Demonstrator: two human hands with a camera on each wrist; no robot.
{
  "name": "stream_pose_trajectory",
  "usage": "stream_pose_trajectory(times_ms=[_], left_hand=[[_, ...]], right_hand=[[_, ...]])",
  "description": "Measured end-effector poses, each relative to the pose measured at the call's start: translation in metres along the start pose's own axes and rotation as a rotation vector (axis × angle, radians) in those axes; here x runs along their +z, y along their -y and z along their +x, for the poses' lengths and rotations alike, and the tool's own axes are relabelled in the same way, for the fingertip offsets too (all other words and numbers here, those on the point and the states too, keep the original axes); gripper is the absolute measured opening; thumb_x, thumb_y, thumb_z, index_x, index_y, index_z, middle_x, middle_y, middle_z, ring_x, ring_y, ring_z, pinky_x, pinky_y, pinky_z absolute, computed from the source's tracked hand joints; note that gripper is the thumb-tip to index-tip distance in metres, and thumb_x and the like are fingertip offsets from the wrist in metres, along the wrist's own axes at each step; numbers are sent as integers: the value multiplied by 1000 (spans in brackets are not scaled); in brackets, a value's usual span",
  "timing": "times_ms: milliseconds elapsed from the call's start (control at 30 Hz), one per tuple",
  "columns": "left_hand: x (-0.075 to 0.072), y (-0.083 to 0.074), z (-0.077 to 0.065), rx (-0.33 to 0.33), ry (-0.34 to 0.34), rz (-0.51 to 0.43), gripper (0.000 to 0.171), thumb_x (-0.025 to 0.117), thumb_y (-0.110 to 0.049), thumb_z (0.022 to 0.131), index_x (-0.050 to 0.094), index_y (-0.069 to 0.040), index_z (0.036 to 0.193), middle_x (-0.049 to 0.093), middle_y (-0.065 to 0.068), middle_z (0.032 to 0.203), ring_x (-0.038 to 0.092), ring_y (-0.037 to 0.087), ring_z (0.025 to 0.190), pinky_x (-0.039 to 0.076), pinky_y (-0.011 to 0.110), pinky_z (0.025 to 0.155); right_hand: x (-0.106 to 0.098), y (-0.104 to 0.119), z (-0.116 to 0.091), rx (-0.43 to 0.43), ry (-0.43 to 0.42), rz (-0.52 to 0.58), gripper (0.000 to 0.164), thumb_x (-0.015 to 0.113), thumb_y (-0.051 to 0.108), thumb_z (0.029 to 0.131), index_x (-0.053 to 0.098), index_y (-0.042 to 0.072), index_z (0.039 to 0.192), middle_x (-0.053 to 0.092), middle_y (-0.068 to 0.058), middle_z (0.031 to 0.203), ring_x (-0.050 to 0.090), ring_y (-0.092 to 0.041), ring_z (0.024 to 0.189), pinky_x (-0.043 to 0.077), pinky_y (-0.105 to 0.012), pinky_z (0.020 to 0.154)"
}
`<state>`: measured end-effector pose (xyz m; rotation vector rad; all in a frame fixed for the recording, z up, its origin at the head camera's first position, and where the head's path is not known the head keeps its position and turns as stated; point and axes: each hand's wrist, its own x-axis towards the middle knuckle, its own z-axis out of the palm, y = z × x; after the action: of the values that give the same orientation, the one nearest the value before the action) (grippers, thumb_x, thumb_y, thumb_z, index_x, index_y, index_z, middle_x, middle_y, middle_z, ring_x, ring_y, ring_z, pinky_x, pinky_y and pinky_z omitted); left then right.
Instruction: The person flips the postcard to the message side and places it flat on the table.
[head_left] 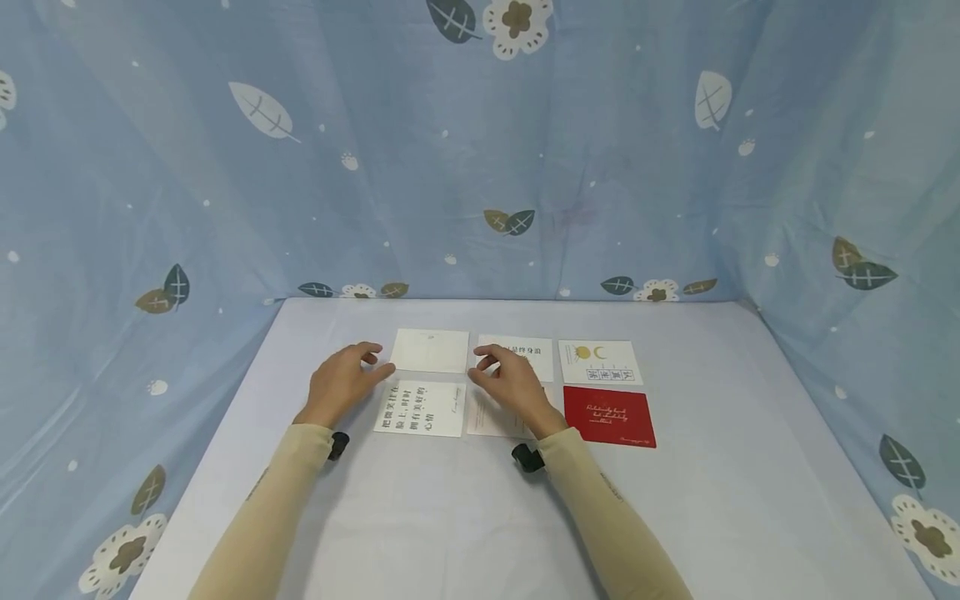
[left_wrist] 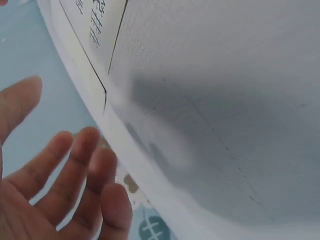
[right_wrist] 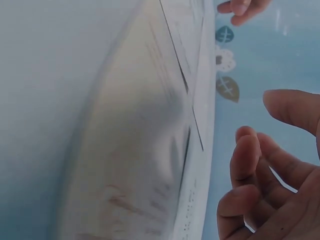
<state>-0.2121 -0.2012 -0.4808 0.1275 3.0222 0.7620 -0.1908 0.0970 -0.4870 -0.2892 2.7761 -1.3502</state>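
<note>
Six cards lie flat on the white table in two rows, so several are close to my hands. My left hand [head_left: 345,382] hovers at the left edge of a nearly blank white card [head_left: 431,351], fingers loosely bent around nothing. Below that card is a white card with black Chinese writing [head_left: 420,408]. My right hand [head_left: 516,385] hangs over the middle column, holding nothing, and partly covers a white card with dark lettering [head_left: 536,354] and a pale card with faint print [head_left: 487,418]. In both wrist views the fingers are apart from the cards.
To the right lie a card with a yellow sun and moon [head_left: 600,362] and a red card with light script [head_left: 609,417]. A blue curtain with leaves and flowers [head_left: 420,150] surrounds the white table [head_left: 712,500] at the back and sides.
</note>
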Motion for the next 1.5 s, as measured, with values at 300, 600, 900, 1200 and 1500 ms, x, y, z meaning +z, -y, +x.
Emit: stream_pose_trajectory(times_ms=[300,600,900,1200,1500], left_hand=[[1,-3,-8,207,147,-3,64,85,-39,83,63,-11,136,65,7,118,57,28,108,46,49,94],[-2,9,-15,241,161,52,77,91,-43,72,64,-11,136,63,7,112,51,28,101,44,45,91],[2,15,-17,239,176,90,86,92,-50,67,63,-9,137,62,8,110,51,27,96,44,44,86],[2,11,-17,207,205,92,89,93,-48,66,61,-10,140,60,8,113,49,26,97,44,46,88],[4,13,-19,195,200,82,87,93,-48,67,62,-10,140,59,10,116,48,27,98,44,45,86]], right_hand=[[5,-13,-22,-22,-17,17,51,77,23,91,59,10,138,67,-4,112,59,-14,80,52,-29,71],[0,-13,-26,-26,-19,-11,56,78,23,90,57,11,140,66,-6,116,56,-14,82,48,-31,72],[-1,-10,-22,-38,-4,-81,70,77,30,89,47,12,150,61,-6,127,57,-20,101,49,-37,85],[5,-4,-18,-53,30,-129,78,81,33,86,46,11,151,59,-7,127,56,-25,110,49,-39,93],[24,3,-16,-92,100,-267,83,84,43,81,48,14,150,53,-12,135,47,-31,124,41,-44,104]])
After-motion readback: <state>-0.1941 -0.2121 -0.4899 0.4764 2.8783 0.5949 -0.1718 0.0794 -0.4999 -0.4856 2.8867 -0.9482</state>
